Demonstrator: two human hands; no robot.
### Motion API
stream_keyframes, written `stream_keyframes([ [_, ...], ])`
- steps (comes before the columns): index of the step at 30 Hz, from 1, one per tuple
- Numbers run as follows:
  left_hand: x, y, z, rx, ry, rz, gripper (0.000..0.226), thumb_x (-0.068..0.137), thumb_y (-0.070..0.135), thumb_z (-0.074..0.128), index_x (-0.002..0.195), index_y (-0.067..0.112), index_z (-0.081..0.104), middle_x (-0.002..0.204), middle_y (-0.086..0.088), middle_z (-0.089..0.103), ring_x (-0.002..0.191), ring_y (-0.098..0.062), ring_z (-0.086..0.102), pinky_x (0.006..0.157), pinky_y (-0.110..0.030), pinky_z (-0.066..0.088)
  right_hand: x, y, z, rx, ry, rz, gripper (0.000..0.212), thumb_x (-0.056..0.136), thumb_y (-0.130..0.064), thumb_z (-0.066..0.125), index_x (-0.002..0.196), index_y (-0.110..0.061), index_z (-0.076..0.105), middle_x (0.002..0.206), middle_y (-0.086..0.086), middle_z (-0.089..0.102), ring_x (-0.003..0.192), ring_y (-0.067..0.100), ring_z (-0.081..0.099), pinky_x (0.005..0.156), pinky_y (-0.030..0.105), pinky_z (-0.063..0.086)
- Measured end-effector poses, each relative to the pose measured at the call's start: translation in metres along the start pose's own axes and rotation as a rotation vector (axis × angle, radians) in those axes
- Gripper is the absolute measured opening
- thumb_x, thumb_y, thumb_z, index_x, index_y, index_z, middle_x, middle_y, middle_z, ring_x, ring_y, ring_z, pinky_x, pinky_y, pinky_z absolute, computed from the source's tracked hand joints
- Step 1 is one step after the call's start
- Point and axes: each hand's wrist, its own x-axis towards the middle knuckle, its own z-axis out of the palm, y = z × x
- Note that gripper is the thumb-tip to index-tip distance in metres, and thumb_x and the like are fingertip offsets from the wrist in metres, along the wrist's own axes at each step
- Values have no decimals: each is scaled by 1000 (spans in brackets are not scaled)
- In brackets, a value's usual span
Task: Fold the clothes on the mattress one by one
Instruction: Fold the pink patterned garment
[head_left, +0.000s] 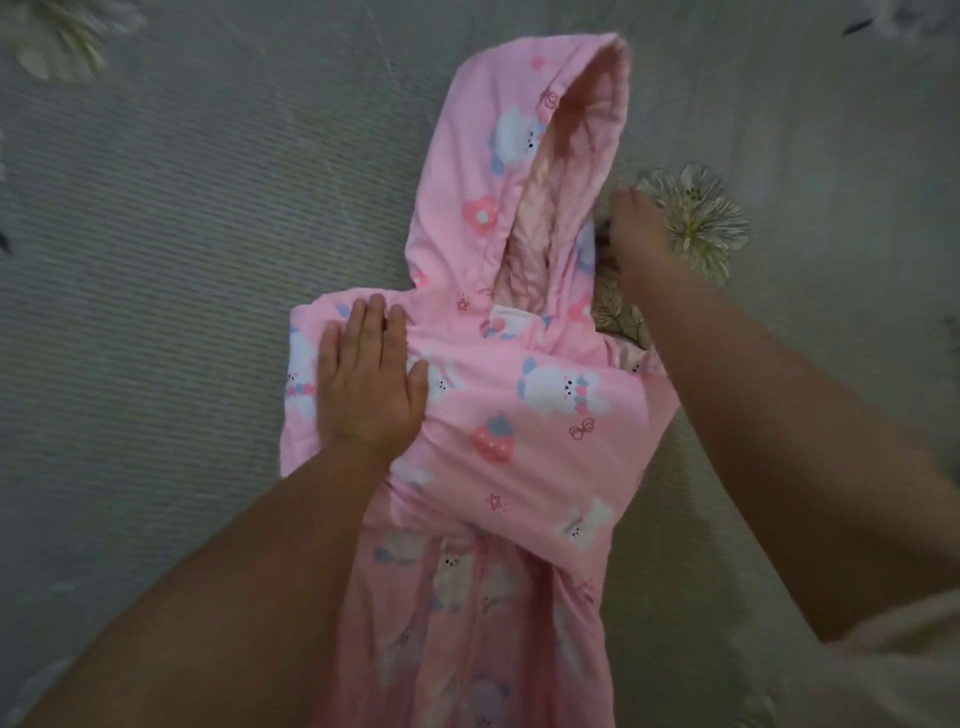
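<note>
Surface: grey ribbed mattress cover (156, 260) with printed flowers.
Garment: pink hooded jacket (519, 415) lies mid-mattress, hood pointing away from you, a sleeve folded across its chest.
Left hand (369, 384): your flat, straight fingers press the jacket's left shoulder.
Right hand (636, 228): curled beside the hood; whether it grips anything can't be told.

The hooded garment (524, 415) is pink, printed with white bunny-like animals, red-pink flowers, a red strawberry, small red outline stars and bows, and touches of blue. Its hood lining (566, 171) is a paler, plain peach-pink. The mattress cover (182, 234) is grey-green with fine stripes and 2 pale, cream-petalled flower prints.
</note>
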Motion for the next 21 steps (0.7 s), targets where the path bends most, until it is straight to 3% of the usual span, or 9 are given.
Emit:
stream_keyframes([
  [3,4,-1,0,9,-40,14,59,82,28,31,123,-9,51,128,-28,51,118,-43,49,100,-56,30,5,-9,-2,161,-167,64,31,94,-12,41,124,-6,48,114,15,59,100,25,58,89,37,48],
  [8,18,1,-1,1,-76,42,62,80,31,28,122,-8,52,128,-27,51,119,-41,50,101,-56,30,-22,-20,-17,339,-338,-152,28,82,13,48,95,-8,60,58,-12,67,58,-1,63,64,16,53],
  [10,25,2,-5,-55,-85,25,69,80,37,21,129,-6,46,136,-24,44,128,-37,41,108,-49,21,-46,-22,-31,257,-406,-308,36,70,12,52,75,-20,69,50,-18,63,52,-6,58,55,10,47],
  [12,22,3,-8,-126,-43,26,69,83,37,18,132,-6,41,140,-23,40,132,-34,35,111,-45,15,-69,-16,-49,99,-457,-447,51,70,21,51,58,-24,73,48,-20,61,51,-10,54,54,7,42],
  [14,13,4,-13,-366,39,-55,56,90,26,24,133,-6,37,140,-23,40,132,-34,36,111,-41,18,-92,-1,-65,-138,-457,-663,41,69,27,48,69,-3,75,57,-10,68,58,-12,58,60,5,41],
  [16,5,6,-34,-916,143,-417,43,96,16,28,136,1,35,135,-19,46,123,-28,46,105,-35,34,-116,21,-69,-456,-451,-996,29,57,21,51,69,5,72,66,13,69,66,15,67,71,22,44],
  [18,-2,5,-62,-1444,277,-760,34,97,12,31,130,7,38,107,-10,57,88,-14,57,78,-21,47,-145,48,-66,-770,-425,-1221,26,45,10,57,58,-7,73,61,10,68,61,28,66,72,45,47],
  [19,-8,5,-75,-1490,351,-792,30,97,14,32,126,8,39,97,-4,55,79,-8,54,70,-15,44,-158,63,-63,-874,-405,-1230,25,42,6,61,55,-12,72,60,6,67,60,29,66,70,54,46],
  [21,-25,10,-99,-1250,406,-581,37,98,19,36,131,3,37,110,-2,53,98,-9,52,79,-8,39,-176,88,-59,-985,-365,-1225,28,37,7,73,56,-14,73,61,5,68,63,28,67,72,66,41],
])
